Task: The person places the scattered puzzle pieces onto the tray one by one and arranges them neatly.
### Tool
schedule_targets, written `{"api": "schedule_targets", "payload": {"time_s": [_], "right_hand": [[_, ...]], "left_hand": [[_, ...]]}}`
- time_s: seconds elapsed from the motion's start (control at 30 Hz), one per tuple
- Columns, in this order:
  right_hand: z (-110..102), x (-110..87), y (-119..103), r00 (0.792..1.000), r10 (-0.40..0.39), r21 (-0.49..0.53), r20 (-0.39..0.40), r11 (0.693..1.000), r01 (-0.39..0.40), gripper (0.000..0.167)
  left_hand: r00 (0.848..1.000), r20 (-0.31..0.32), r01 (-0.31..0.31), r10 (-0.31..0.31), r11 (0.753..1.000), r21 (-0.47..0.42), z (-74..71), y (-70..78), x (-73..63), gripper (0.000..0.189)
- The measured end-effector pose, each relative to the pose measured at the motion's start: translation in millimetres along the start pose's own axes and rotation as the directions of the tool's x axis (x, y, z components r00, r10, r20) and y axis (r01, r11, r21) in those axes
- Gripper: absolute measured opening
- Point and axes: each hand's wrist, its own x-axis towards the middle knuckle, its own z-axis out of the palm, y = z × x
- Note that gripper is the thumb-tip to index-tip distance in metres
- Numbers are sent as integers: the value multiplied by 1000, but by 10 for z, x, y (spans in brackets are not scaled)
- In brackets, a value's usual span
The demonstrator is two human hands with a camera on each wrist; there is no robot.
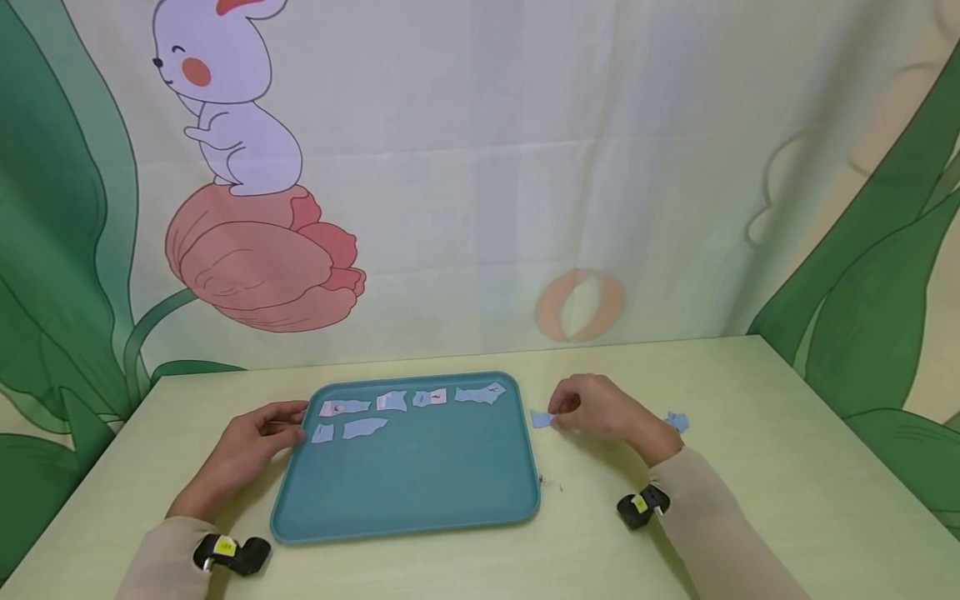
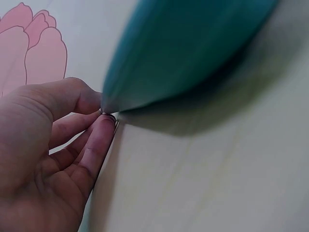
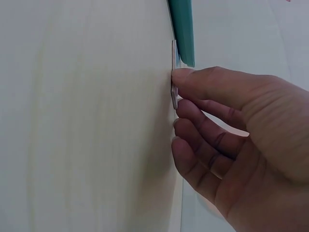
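A teal tray [image 1: 420, 483] lies on the table with several torn light-blue paper pieces in two rows near its far side. My left hand [image 1: 255, 437] pinches the tray's left rim; in the left wrist view the thumb and fingers of that hand [image 2: 63, 130] meet at the rim's corner. Just right of the tray, my right hand [image 1: 600, 408] pinches a torn blue paper piece [image 1: 541, 419] between thumb and index finger. In the right wrist view this piece [image 3: 175, 96] appears edge-on, near the table surface, with the other fingers curled below.
Right of my right wrist lies some crumpled or stacked blue paper [image 1: 677, 421], partly hidden by the arm. Small dark specks [image 1: 551, 482] sit beside the tray's right edge. A printed curtain [image 1: 465, 208] hangs behind the pale table [image 1: 787, 467].
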Motion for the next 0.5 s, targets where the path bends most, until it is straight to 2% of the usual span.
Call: {"api": "schedule_targets", "payload": {"time_s": [0.5], "right_hand": [[-18, -4, 13, 999, 46, 1, 15, 999, -46, 11]], "left_hand": [[1000, -2, 5, -5, 1000, 10, 2, 0, 3, 56]]}}
